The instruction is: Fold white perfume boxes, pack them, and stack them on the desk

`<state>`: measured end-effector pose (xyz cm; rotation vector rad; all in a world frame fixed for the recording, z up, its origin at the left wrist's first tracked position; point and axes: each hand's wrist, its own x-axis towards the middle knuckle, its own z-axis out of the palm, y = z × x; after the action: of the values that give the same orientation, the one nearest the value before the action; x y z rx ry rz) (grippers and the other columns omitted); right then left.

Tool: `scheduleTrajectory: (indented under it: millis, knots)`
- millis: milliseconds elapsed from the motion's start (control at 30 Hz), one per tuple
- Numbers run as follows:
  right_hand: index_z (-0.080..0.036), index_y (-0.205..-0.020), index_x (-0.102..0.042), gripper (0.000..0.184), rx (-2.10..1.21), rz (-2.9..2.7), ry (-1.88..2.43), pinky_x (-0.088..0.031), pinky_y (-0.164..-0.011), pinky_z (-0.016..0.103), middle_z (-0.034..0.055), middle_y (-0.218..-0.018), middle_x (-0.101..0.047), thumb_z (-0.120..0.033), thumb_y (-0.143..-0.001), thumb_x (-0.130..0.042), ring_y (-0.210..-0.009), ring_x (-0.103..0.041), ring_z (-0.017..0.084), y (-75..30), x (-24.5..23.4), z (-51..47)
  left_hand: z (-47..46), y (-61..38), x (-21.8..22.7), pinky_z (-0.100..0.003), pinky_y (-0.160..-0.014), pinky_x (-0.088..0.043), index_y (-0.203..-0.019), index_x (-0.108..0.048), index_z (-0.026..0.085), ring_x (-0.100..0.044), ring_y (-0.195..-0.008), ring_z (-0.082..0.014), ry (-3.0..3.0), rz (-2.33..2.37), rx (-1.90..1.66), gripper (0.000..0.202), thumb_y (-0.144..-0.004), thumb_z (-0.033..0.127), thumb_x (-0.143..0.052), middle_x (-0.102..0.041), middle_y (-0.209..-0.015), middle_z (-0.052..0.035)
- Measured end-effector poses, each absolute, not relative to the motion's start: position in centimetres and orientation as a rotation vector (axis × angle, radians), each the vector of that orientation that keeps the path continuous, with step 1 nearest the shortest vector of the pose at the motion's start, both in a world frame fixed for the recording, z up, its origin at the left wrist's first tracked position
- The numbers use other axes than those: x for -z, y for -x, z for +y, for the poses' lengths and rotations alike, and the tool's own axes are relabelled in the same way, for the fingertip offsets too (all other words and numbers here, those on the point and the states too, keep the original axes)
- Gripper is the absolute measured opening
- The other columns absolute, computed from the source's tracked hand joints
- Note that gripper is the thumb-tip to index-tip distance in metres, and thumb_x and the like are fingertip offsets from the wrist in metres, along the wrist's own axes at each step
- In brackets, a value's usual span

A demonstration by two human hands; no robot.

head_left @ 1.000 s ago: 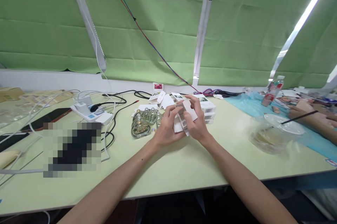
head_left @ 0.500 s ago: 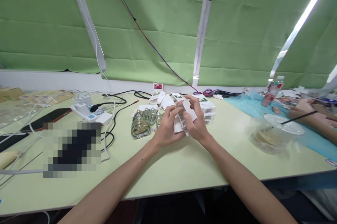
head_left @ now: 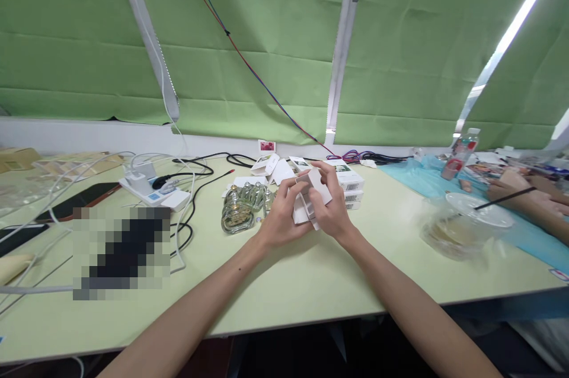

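Between both hands, above the table, is a small white cardboard box (head_left: 320,187) with its flaps folded out at the near end. My left hand (head_left: 284,215) grips its left side. My right hand (head_left: 332,206) is wrapped round the right side, the thumb pressed on the box; what lies inside is hard to see. Left of my hands stand several glass perfume bottles (head_left: 237,215) with gold details. Behind the hands lie flat white cartons (head_left: 281,172). A stack of closed white boxes (head_left: 351,179) with barcodes sits just beyond my right hand.
A power strip (head_left: 144,188) and tangled cables cover the left, near dark phones (head_left: 80,200). On the right are a plastic bowl (head_left: 453,236), a white lid (head_left: 480,210) with a black straw, and a bottle (head_left: 462,154). Another person's hands (head_left: 511,191) are over blue plastic sheeting (head_left: 413,179).
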<state>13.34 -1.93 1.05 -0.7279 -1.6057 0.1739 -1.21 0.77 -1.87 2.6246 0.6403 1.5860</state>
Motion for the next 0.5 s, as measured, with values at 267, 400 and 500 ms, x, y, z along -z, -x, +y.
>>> scheduleTrajectory:
  millis: [267,400,500]
  knots:
    - [-0.021,-0.129,-0.044,0.044,-0.182,-1.602,0.738,-0.049,-0.090,0.042,0.0080,-0.108,-0.070,-0.014,-0.086,-0.044,-0.102,-0.065,0.023,-13.34,-1.11,-2.00,0.79,1.20,1.82,-0.044,-0.093,-0.054,-0.133,-0.043,0.023,-0.055,-0.124,-0.0317,-2.626,0.614,-1.600,0.068,-0.073,0.021,-0.073,-0.049,-0.128,-0.0154]
    - [-0.021,-0.129,-0.044,0.045,-0.176,-1.602,0.727,-0.050,-0.090,0.042,0.0078,-0.108,-0.070,-0.013,-0.086,-0.044,-0.100,-0.064,0.022,-13.31,-1.11,-1.98,0.75,1.17,1.82,-0.043,-0.093,-0.054,-0.132,-0.043,0.023,-0.056,-0.123,-0.0310,-2.625,0.615,-1.611,0.066,-0.073,0.020,-0.073,-0.049,-0.128,-0.0155]
    - [-0.021,-0.129,-0.044,0.044,-0.190,-1.598,0.724,-0.050,-0.091,0.041,0.0076,-0.107,-0.070,-0.014,-0.086,-0.044,-0.101,-0.064,0.022,-13.29,-1.09,-1.96,0.77,1.15,1.87,-0.043,-0.092,-0.054,-0.132,-0.044,0.023,-0.056,-0.123,-0.0313,-2.625,0.621,-1.608,0.066,-0.074,0.020,-0.073,-0.050,-0.129,-0.0156]
